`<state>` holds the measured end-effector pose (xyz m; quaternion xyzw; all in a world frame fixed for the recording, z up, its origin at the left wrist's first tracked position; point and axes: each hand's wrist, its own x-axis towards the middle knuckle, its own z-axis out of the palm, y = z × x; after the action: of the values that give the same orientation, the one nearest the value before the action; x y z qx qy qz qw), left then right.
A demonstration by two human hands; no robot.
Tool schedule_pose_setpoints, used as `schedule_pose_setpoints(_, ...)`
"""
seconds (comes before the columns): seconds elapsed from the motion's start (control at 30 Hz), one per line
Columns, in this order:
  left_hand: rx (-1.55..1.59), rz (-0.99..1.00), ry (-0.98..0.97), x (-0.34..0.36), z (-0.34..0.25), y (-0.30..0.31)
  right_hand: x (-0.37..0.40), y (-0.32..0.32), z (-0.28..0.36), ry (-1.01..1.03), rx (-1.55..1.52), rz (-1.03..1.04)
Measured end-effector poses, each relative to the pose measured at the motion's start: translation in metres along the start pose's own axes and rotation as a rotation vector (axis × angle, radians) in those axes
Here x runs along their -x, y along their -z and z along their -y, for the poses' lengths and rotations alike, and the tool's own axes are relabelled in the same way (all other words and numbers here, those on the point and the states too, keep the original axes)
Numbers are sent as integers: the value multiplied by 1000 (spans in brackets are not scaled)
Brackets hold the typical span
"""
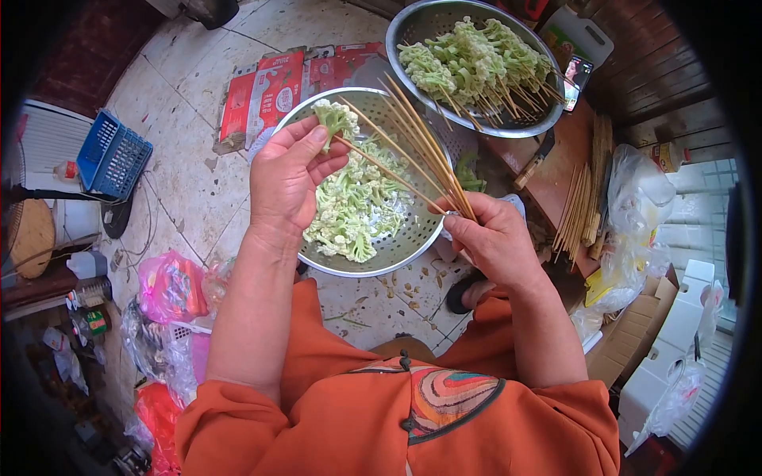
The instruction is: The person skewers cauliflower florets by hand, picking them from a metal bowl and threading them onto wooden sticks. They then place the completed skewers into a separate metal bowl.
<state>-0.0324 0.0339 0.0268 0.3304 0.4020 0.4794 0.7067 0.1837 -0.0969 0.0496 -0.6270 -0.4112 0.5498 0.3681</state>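
Note:
My left hand [298, 163] pinches a cauliflower floret [336, 119] by its pale green stem, over the left side of a metal colander [373, 268]. In my right hand [488, 238] is a fanned bundle of bamboo skewers [425, 143], gripped near their lower ends. One skewer [389, 173] slants away from the bundle, and its far tip meets the stem of the floret. Loose cauliflower pieces [349, 210] lie in the colander below both hands.
A second colander [403, 75] at the back right holds skewered cauliflower [484, 59]. Right of me, a knife [536, 159] and more bamboo skewers [575, 206] lie on a board. Flattened red cardboard [274, 87] covers floor ahead; a blue basket [119, 155] and plastic bags [171, 285] are left.

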Motion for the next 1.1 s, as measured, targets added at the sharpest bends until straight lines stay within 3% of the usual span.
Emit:
schedule_pose_setpoints(0.67, -37, 125, 238, 0, -7, 13, 0, 5, -5, 17, -20, -12)
schedule_pose_setpoints(1.1, -80, 257, 455, 35, 36, -35, -8, -9, 3, 45, 35, -52)
